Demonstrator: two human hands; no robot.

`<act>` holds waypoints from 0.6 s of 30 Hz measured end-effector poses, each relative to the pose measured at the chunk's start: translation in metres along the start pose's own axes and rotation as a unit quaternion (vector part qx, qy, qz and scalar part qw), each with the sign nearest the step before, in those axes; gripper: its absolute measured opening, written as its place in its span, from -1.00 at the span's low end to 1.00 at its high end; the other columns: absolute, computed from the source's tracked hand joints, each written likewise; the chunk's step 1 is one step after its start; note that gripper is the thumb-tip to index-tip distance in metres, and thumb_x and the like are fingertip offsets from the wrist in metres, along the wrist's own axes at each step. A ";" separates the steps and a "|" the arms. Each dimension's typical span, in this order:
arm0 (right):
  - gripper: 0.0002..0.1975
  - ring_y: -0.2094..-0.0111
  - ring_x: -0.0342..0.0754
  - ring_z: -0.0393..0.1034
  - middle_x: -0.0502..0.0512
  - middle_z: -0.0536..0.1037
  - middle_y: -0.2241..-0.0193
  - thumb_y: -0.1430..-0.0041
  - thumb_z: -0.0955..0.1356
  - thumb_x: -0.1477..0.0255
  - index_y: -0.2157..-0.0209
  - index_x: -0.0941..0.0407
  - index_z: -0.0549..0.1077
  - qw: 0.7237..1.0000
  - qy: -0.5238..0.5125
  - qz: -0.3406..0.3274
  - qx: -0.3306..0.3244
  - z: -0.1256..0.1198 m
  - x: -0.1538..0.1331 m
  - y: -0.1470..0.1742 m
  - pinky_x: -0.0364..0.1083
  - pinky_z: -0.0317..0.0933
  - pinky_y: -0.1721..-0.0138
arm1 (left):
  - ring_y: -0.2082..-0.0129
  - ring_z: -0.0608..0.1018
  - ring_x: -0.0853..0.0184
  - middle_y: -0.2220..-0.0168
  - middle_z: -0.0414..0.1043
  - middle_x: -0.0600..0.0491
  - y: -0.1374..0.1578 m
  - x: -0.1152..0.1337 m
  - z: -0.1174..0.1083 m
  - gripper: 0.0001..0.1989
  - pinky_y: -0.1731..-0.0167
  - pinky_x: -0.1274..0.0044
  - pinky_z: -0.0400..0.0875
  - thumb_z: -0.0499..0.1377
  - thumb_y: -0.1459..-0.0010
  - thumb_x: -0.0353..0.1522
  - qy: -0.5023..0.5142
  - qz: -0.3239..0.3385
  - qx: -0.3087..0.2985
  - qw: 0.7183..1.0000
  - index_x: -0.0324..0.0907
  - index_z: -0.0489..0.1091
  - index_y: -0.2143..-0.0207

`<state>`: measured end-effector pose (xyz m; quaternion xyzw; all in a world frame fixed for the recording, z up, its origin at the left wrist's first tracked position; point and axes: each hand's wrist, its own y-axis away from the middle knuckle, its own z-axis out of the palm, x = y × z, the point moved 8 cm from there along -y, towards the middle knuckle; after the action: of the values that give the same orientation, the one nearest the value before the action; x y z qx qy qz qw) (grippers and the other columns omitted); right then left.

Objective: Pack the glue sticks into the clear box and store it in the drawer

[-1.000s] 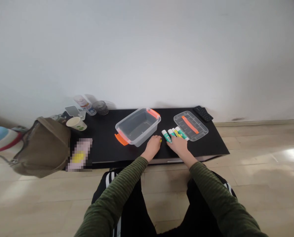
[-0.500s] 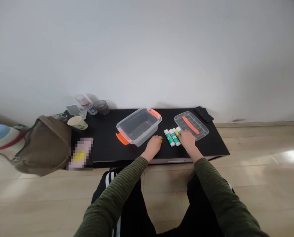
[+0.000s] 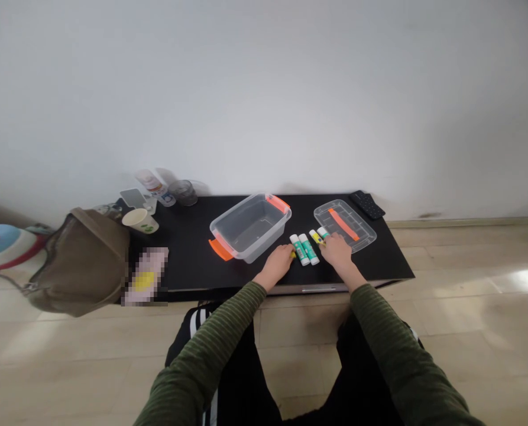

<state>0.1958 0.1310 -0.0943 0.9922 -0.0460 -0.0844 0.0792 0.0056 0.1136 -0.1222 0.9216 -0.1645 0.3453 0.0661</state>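
On the black table top, two green-and-white glue sticks [image 3: 304,249] lie side by side between my hands. My left hand [image 3: 278,264] is closed at their left, with a bit of a small yellow object [image 3: 292,255] showing at its fingertips; the rest of that object is hidden. Bent fingers of my right hand [image 3: 337,251] rest on a yellow-and-white glue stick [image 3: 316,237]. Another green-and-white glue stick [image 3: 321,232] is partly covered by the same hand. Behind it lies a clear lid [image 3: 365,232] with an orange handle.
A clear plastic box [image 3: 246,242] with orange clips stands left of the glue sticks. A black remote [image 3: 368,205] lies at the back right. On the left are a paper cup [image 3: 140,220], a glass [image 3: 184,193], a bottle [image 3: 158,188] and a brown bag [image 3: 80,260].
Two green-and-white glue sticks have shifted a little left, opening a gap from the yellow-and-white one. My left hand has moved slightly right, up against them. My right hand has hardly moved.
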 end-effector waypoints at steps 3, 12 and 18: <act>-0.71 -0.02 0.14 0.44 0.28 0.57 0.09 -0.33 0.26 0.30 0.08 0.12 0.53 0.997 -0.076 0.030 -0.003 -0.002 0.013 -0.003 -0.01 0.30 0.08 | 0.04 0.50 0.12 0.18 0.50 -0.09 0.001 -0.001 0.002 -0.79 -0.03 0.33 0.33 0.16 -0.14 -0.56 0.019 -0.004 -0.007 1.000 -0.15 0.39 0.19; -0.77 0.26 -0.06 0.59 0.08 0.65 0.25 -0.28 0.32 0.31 0.14 0.11 0.54 0.883 -0.462 -0.020 -0.078 0.010 0.000 -0.002 -0.19 0.32 0.38 | 0.09 0.59 0.25 0.13 0.56 -0.03 -0.012 -0.012 -0.008 -0.88 -0.03 0.34 0.42 0.22 -0.20 -0.40 0.348 -0.070 0.069 0.932 -0.15 0.35 0.20; -0.75 0.34 -0.09 0.55 0.05 0.64 0.37 -0.16 0.43 0.29 0.16 0.11 0.58 0.844 -0.526 -0.055 -0.086 0.002 -0.013 0.006 -0.24 0.28 0.49 | 0.18 0.65 0.27 0.12 0.58 -0.14 -0.007 -0.010 -0.003 -0.79 0.00 0.32 0.47 0.24 -0.26 -0.26 0.624 -0.156 0.058 0.763 -0.20 0.32 0.22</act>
<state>0.1820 0.1266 -0.0935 0.7889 -0.0187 -0.6018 0.1233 -0.0007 0.1236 -0.1266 0.5174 0.0792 0.8380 0.1540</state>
